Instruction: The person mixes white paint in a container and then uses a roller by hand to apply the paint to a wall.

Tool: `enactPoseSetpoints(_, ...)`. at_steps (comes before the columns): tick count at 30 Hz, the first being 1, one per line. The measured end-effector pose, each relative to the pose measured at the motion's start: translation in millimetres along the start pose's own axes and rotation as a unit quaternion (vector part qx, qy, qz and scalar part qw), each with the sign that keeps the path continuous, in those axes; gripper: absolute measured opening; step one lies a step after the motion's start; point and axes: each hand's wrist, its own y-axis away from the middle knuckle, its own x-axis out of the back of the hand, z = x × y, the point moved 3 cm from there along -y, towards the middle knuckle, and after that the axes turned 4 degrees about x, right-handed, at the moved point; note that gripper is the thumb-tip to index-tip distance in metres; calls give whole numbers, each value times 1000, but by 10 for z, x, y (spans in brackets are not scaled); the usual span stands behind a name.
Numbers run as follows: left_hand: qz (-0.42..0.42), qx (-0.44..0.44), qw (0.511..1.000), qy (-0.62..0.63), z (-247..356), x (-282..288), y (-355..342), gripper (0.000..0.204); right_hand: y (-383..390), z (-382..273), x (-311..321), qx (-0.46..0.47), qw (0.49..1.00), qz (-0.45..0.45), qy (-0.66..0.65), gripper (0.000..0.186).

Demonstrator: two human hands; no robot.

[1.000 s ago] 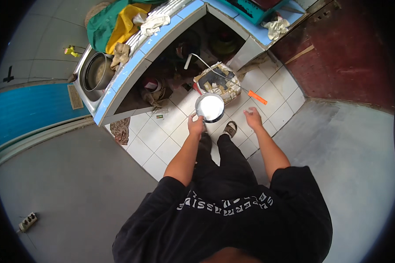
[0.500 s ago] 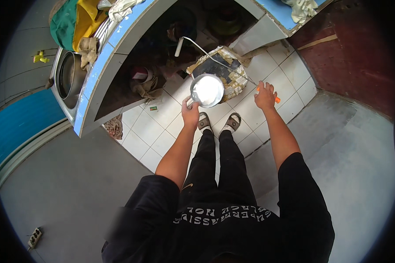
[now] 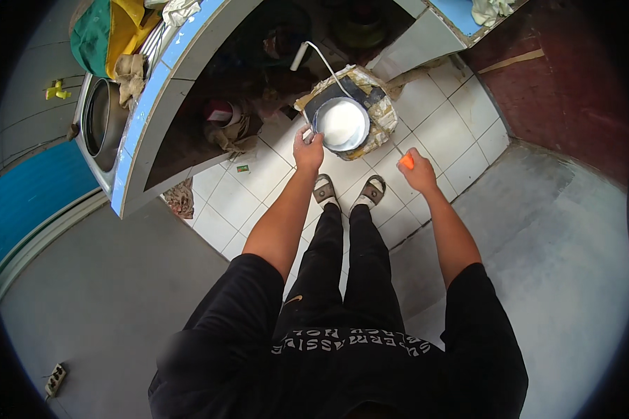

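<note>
My left hand (image 3: 307,149) is closed on the left side of a round metal pot (image 3: 319,133), which holds white paint (image 3: 343,124). My right hand (image 3: 419,172) grips a paint roller by its orange handle (image 3: 407,161). The roller's thin wire frame (image 3: 326,61) runs behind the pot, which hides part of it. At its far end, the slim white roller head (image 3: 299,56) hangs clear of the pot. Below the pot, a paint-spattered cardboard piece with a dark middle (image 3: 316,106) lies on the floor.
A curved counter with blue tile edging (image 3: 142,105) arches over a dark recess on the left. On it sit a sink (image 3: 98,119) and cloths (image 3: 108,35). White floor tiles (image 3: 426,112) meet a dark red panel (image 3: 538,84). A power strip (image 3: 55,380) lies lower left.
The pot has shifted right and its paint shows more plainly. My right hand has come left and slightly down, while the roller head has moved up and to the right.
</note>
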Motion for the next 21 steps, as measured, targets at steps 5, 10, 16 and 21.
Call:
enactPoseSetpoints(5, 22, 21, 1000, -4, -96, -28, -133, 41, 446, 76, -75, -28, 997, 75, -18, 39)
enactPoseSetpoints(10, 18, 12, 999, -29, -167, -63, -286, 42, 1132, 79, -197, -21, 984, 136, -109, 34)
enactPoseSetpoints(16, -103, 53, 993, 24, -222, -89, -295, 57, 2019, -88, -317, -26, 970, 175, -165, 30)
enactPoseSetpoints(21, -148, 109, 983, -3, -132, -108, -96, 64, 2551, 42, -424, -17, 978, 163, -130, 27)
